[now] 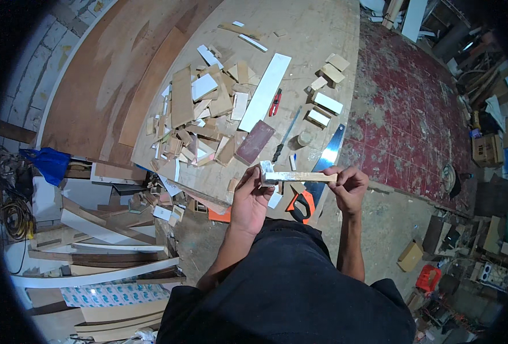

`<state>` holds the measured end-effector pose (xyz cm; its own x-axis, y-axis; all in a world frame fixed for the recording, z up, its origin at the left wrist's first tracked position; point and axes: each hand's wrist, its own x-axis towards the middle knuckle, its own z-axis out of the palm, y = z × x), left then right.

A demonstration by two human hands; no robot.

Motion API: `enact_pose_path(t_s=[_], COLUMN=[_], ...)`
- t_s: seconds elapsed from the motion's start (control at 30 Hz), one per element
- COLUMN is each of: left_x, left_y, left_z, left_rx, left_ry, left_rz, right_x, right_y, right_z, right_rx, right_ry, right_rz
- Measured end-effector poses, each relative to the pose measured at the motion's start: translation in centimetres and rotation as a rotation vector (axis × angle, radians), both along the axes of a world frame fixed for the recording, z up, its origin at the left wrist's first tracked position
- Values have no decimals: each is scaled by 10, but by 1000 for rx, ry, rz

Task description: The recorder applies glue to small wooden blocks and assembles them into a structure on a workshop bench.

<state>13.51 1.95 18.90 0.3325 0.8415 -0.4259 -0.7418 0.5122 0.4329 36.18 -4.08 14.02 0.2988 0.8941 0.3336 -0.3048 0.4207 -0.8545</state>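
Observation:
A narrow wooden strip (302, 176) with flaking pale patches is held level above the table's near edge. At its left end is a small whitish block (266, 170), which my left hand (250, 205) grips between thumb and fingers. Whether block and strip are joined I cannot tell. My right hand (350, 189) pinches the strip's other end. Beneath it lies a handsaw (329, 153) with an orange and black handle. Just beyond my hands are a thin file (289, 131) with a dark handle, a reddish-brown sheet (255, 142) and a small round container (304, 139).
Wood offcuts (208, 112) are heaped on the table's left side. A long white board (265, 92) and a red utility knife (275, 103) lie beyond. White-faced blocks (328, 103) stand to the right. Stacked boards (104, 281) fill the lower left; a red crate (428, 278) sits lower right.

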Motion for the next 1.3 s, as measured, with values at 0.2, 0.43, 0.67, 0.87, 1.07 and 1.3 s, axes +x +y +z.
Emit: enact_pose_path(t_s=[0.2, 0.43, 0.67, 0.87, 1.07, 1.3], left_x=[-2, 6, -5, -15, -19, -31], left_y=[0, 0, 2, 1, 4, 9], left_z=[-6, 7, 5, 13, 29, 35], left_rx=[11, 152, 313, 557, 803, 857], left_ry=[33, 135, 155, 277, 586, 580], left_rz=[-65, -29, -64, -82, -19, -91], right_x=[-1, -4, -4, 0, -6, -8], right_y=[0, 6, -2, -5, -20, -35], right_z=[1, 6, 20, 40, 73, 97], right_rx=[-64, -318, -313, -175, -61, -2], right_ry=[236, 212, 225, 160, -203, -401], right_rz=[-84, -36, -126, -121, -215, -149])
